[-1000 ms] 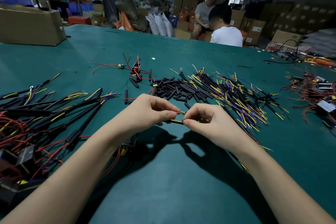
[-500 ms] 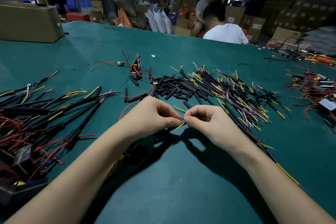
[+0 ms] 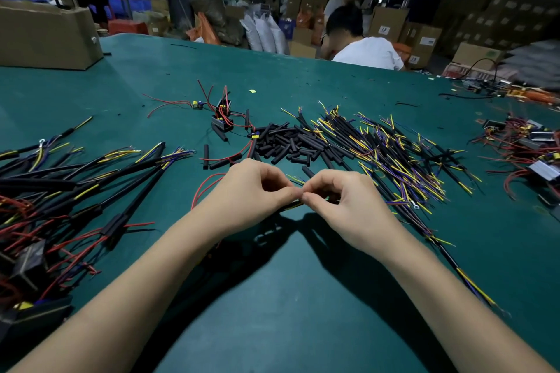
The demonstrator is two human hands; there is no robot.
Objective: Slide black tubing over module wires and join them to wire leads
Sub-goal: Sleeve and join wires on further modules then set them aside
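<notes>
Table (image 3: pixel 303 312): a wide green work surface that carries everything below.
Finished bundles (image 3: pixel 75 185): long black-sleeved harnesses with red, yellow and blue wires, spread over the table's left side.
Wire leads (image 3: pixel 403 160): a loose heap of yellow, purple and black leads, right of centre, just beyond the hands.
Black tubing (image 3: pixel 291 142): a pile of short cut sleeves at centre, touching the left edge of the lead heap.
Modules (image 3: pixel 222 118): small black blocks with red wires, beyond the tubing; more of them lie at the far right edge.
Left hand (image 3: pixel 245 194): fingers curled, thumb and forefinger pinching a thin wire at their tips.
Right hand (image 3: pixel 345 203): fingers curled likewise, its fingertips meeting those of the left hand.
Held wire (image 3: pixel 292 206): a black-and-yellow strand showing just below the two pinches; whether tubing is already on it cannot be told.
</notes>
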